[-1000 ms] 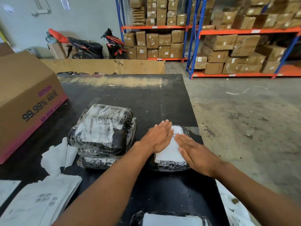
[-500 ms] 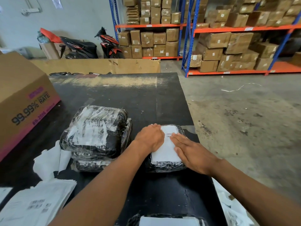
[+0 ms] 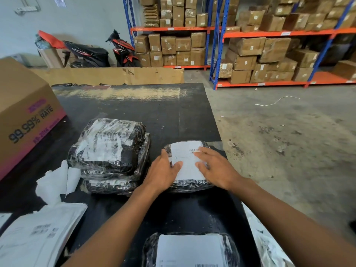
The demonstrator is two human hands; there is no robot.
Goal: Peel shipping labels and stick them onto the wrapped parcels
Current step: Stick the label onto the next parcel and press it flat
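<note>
Evidently the left hand (image 3: 163,173) and right hand (image 3: 215,168) lie flat, fingers straight, on the white label (image 3: 185,160), probably to smooth it onto the wrapped parcel (image 3: 189,185), which rests on the black table (image 3: 173,116) beside the labelled stack (image 3: 107,147).

Even indoor light, glare on plastic wrap, wide-angle bending, slight blur

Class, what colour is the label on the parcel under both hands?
The label is white with a small barcode; head view.
</note>
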